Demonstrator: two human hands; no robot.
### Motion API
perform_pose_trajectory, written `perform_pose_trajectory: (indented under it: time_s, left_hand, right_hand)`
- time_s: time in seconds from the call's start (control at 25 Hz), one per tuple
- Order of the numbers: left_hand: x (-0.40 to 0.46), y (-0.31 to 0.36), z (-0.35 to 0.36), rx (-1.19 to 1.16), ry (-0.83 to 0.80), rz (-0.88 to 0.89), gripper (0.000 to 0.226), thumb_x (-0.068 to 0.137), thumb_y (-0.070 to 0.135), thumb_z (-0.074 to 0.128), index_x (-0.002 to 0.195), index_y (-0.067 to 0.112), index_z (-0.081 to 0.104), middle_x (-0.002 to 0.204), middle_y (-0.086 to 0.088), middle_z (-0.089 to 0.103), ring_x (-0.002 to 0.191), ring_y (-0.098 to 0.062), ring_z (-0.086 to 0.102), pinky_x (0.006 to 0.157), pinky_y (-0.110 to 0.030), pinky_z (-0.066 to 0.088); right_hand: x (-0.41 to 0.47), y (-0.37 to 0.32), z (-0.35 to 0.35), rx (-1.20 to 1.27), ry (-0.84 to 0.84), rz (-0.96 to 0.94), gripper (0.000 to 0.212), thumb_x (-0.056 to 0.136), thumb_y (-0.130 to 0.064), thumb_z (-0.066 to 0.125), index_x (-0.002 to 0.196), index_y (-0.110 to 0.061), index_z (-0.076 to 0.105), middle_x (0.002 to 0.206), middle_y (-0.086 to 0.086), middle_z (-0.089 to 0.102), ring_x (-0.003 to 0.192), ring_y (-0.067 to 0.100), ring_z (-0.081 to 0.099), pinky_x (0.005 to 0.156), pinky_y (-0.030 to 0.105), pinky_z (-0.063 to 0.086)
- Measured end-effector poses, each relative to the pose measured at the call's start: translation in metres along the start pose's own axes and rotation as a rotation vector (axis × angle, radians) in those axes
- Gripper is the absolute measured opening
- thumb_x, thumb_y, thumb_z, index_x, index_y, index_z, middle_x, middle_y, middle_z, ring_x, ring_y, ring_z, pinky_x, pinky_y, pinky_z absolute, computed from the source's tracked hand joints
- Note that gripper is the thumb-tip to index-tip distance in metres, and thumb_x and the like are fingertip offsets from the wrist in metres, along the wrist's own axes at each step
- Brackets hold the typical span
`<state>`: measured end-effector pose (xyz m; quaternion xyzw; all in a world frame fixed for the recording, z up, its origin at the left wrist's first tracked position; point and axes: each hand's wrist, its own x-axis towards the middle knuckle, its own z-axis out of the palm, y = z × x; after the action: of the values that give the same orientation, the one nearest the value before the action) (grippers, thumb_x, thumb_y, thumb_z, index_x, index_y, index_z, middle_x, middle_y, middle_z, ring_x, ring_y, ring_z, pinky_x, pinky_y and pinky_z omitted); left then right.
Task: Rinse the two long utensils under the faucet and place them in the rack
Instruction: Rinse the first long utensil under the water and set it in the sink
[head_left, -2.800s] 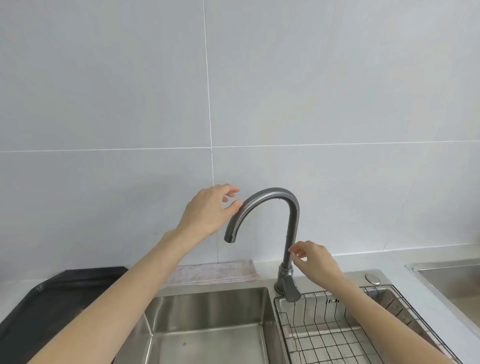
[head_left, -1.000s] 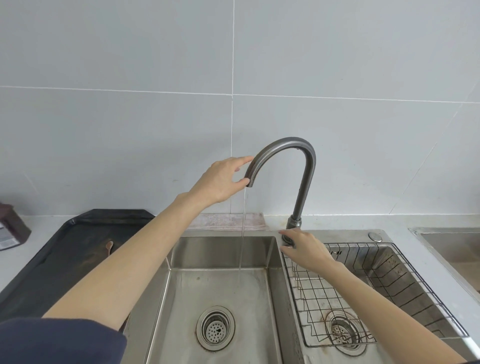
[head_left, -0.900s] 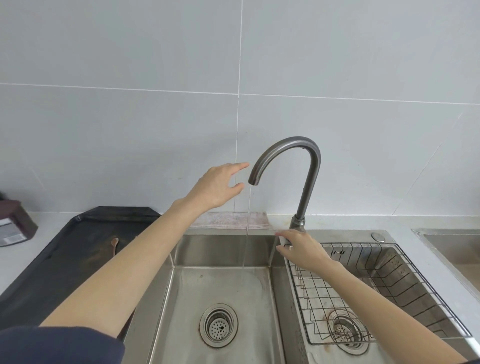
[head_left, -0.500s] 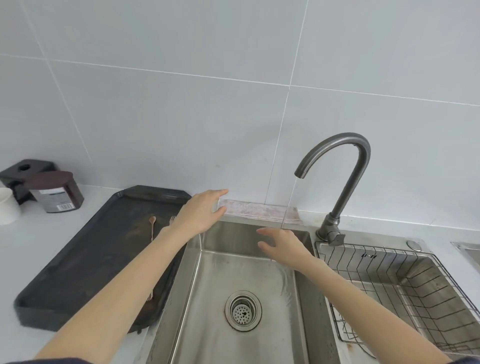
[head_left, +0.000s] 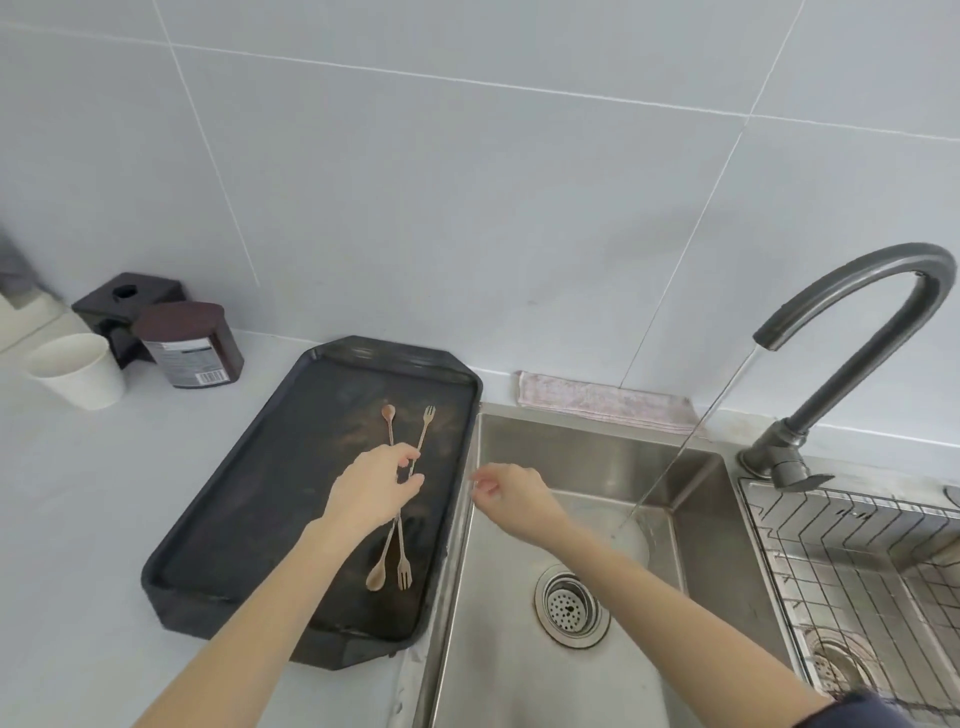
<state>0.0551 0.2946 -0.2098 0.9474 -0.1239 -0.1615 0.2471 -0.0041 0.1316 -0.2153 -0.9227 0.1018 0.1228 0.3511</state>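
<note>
Two long thin wooden utensils (head_left: 427, 422) with spoon and fork ends lie crossed on a dark tray (head_left: 260, 509) left of the sink. My left hand (head_left: 371, 493) is over their crossing, thumb and forefinger pinched around the stems. My right hand (head_left: 511, 496) hovers above the left rim of the sink basin (head_left: 509, 665), fingers loosely curled and holding nothing. The dark faucet (head_left: 857, 283) arches over the basin with a thin stream of water (head_left: 685, 447) running. The wire rack (head_left: 852, 566) sits in the right basin.
A pink cloth (head_left: 602, 402) lies behind the sink against the tiled wall. At the far left of the counter stand a white paper cup (head_left: 78, 371), a brown jar (head_left: 189, 345) and a black holder (head_left: 124, 299). A drain strainer (head_left: 569, 605) sits in the basin floor.
The water was turned on and both hands left the faucet. The view swung left; my left hand came down onto the utensils on the tray, and my right hand moved left over the basin.
</note>
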Motion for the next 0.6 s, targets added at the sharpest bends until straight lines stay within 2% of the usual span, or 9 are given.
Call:
perform_pose_trajectory:
  time_s: [0.16,0.32,0.48,0.6]
  left_hand:
    - [0.009,-0.033,0.016,0.0,-0.065,-0.108,0.031,0.089,0.029,0.056,0.116,0.016,0.057,0.118,-0.006,0.065,0.101,-0.021,0.063,0.09,-0.031,0.05]
    - [0.02,-0.046,0.032,-0.032,-0.082,-0.186,0.024,0.089,0.031,0.055,0.105,0.014,0.06,0.109,-0.005,0.068,0.096,-0.022,0.062,0.084,-0.032,0.049]
    - [0.034,-0.043,0.04,-0.032,-0.051,-0.254,0.018,0.089,0.033,0.054,0.087,0.015,0.054,0.098,-0.007,0.067,0.082,-0.02,0.058,0.073,-0.032,0.045]
    - [0.042,-0.04,0.043,-0.007,-0.045,-0.291,0.025,0.089,0.033,0.054,0.097,0.011,0.06,0.105,-0.011,0.067,0.095,-0.028,0.062,0.079,-0.035,0.049]
  right_hand:
    - [0.019,-0.019,0.03,0.027,-0.071,0.052,0.033,0.091,-0.015,0.047,0.122,-0.011,0.057,0.12,0.01,0.066,0.116,0.024,0.056,0.1,0.028,0.041]
    - [0.034,-0.028,0.051,-0.007,-0.125,0.114,0.03,0.09,-0.017,0.048,0.117,-0.011,0.061,0.122,0.011,0.064,0.115,0.029,0.057,0.101,0.034,0.046]
    - [0.041,-0.032,0.07,-0.184,-0.159,0.156,0.024,0.088,-0.028,0.052,0.098,-0.012,0.066,0.106,0.014,0.069,0.101,0.032,0.063,0.086,0.037,0.053]
    - [0.043,-0.035,0.082,-0.304,-0.152,0.115,0.024,0.087,-0.034,0.055,0.088,-0.011,0.063,0.102,0.013,0.07,0.098,0.031,0.063,0.079,0.034,0.048]
